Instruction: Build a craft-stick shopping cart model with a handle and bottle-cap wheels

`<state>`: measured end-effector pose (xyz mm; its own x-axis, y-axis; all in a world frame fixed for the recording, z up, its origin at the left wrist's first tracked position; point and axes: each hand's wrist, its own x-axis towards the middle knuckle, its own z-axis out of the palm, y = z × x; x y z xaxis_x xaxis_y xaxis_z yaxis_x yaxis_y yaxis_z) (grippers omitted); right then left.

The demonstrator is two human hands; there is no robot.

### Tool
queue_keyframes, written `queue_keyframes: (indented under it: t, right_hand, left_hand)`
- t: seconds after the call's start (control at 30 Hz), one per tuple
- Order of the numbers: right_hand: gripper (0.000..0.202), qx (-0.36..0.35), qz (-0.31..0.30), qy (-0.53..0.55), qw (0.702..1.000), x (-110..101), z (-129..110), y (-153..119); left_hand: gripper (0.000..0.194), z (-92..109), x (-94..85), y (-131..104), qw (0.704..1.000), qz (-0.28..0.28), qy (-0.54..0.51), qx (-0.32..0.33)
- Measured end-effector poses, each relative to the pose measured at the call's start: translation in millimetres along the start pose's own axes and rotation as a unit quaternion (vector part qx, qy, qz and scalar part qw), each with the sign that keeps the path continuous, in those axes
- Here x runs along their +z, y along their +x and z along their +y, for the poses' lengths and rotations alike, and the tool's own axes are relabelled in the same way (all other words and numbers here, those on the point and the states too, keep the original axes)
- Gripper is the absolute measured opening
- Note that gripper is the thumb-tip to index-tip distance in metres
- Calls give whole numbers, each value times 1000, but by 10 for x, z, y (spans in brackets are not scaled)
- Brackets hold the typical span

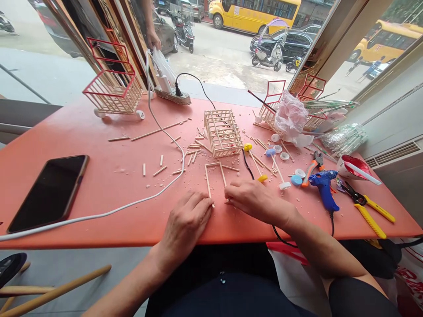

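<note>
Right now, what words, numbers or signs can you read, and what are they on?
None is clear enough to quote.
White bag with big red letters, lower right: tilted and cut off by the picture's edge.
Yellow bus outside the window: marks too small.
Blue plastic glue gun: pale marks, too small.
White cup with red inside: print too small.

Yellow bus partly beyond the top edge

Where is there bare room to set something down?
Tabletop between phone and white cable looks mostly bare, as does the front strip between cable and left hand. Crowded: right, with glue gun and pliers; centre, with loose sticks around the slatted basket.
</note>
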<state>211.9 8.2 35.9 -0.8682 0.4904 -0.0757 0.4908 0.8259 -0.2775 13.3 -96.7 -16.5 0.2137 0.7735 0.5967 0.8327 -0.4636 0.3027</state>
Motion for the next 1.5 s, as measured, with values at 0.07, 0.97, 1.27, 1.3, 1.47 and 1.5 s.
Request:
queue_keyframes:
  t: [0.07, 0.97, 1.27, 1.3, 1.47, 1.5]
  right_hand:
    - [15, -5, -2, -21, 1000, 17, -13, -18]
    - [15, 4, -9, 80, 997, -131, 65, -35]
    - [20, 137, 51, 56, 988, -3, 123, 115]
    - [20, 136, 51, 58, 988, 5, 127, 115]
    - [19, 130, 53, 61, 988, 16, 128, 106]
    - [20, 130, 53, 60, 988, 19, 129, 108]
  left_hand:
    - [16, 1, -1, 2, 1000, 1, 2, 3]
    - [17, -401, -296, 373, 994, -45, -27, -96]
    - [19, -647, 141, 898, 981, -156, 57, -105]
    - [18, -644, 162, 921, 978, -166, 65, -108]
    - [18, -625, 194, 976, 974, -187, 69, -111]
    - [19, -628, 196, 980, 975, -183, 65, -107]
